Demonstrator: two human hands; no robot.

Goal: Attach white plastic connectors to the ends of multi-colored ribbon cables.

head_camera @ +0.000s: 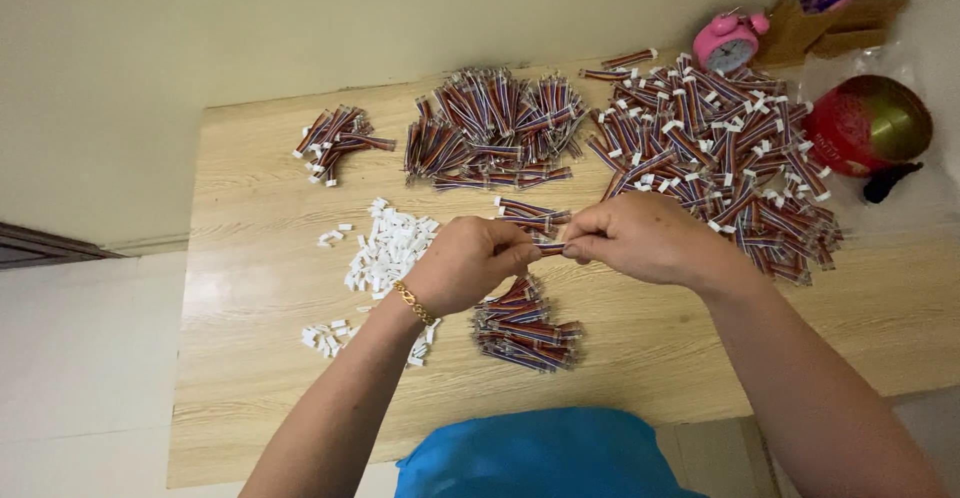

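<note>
1. Wire bundle [548, 248], striped, is pinched between our left hand [470, 258] and right hand [640, 238] above the surface [250, 378]; both are clamped on it.
2. We judge short, firm grips near the end work best.
3. Red tin [865, 128] holds contents unseen; wooden holder [800, 23] carries pens.

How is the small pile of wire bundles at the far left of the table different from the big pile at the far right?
The far-left pile has few wire bundles, while the far-right pile has very many and covers a much wider area. The far-left pile lies alone near the table edge, while the far-right pile lies beside a pink alarm clock and a red tin. Both hold multicoloured wires with white connectors.
</note>
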